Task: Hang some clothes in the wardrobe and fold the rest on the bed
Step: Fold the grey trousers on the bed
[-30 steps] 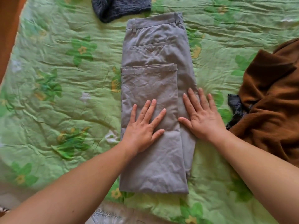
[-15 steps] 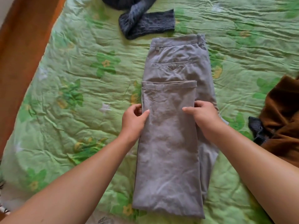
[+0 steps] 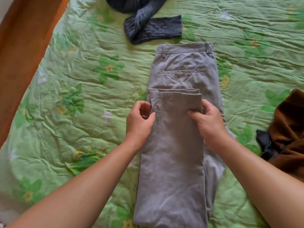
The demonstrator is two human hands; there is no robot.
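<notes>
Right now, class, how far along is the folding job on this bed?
Done: grey trousers folded once, hems up. In hand: left hand and right hand pinch the folded layer's edges. Left: dark knit garment and brown garment lie unfolded.

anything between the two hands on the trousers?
Head view: only the folded-over leg of the grey trousers spans between the left hand and right hand; each grips one side edge.

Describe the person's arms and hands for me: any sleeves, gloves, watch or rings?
Both forearms are bare as far as the frame shows, with no sleeves in view. The left hand and right hand wear no gloves. No watch, bracelet or ring is visible. The fingernails look short and unpainted.
</notes>
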